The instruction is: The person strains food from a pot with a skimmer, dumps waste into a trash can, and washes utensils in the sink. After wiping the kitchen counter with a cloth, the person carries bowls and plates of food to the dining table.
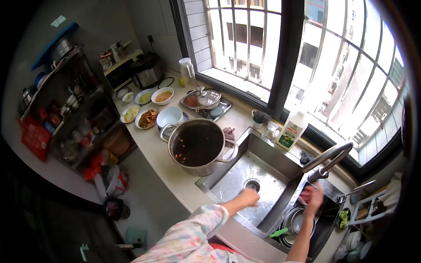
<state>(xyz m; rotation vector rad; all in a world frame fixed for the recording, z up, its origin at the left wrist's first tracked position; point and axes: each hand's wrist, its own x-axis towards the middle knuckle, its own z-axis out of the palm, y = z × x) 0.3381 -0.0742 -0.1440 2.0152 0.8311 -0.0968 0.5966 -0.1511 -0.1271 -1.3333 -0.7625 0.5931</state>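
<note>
My left hand (pixel 249 198) hangs over the large sink basin (pixel 232 175), close to the drain (pixel 252 185). Its fingers look curled closed, and whatever they hold, if anything, is hidden. My right hand (pixel 312 196) is over the smaller basin on the right, just below the curved faucet (pixel 329 157); motion smears its fingers. Below it, stacked bowls or pots (pixel 296 220) sit in that basin, with a green handle (pixel 279 232) poking out to the left. On the counter left of the sink stands a big steel pot (pixel 197 144) of dark liquid, several small orange bits floating in it.
Dishes of food (pixel 147 118), an empty pale bowl (pixel 170 116) and a tray with a glass-lidded pan (pixel 202 98) line the counter. A white bottle (pixel 291 131) stands behind the sink by the barred window. At far left is a crowded shelf (pixel 72 96).
</note>
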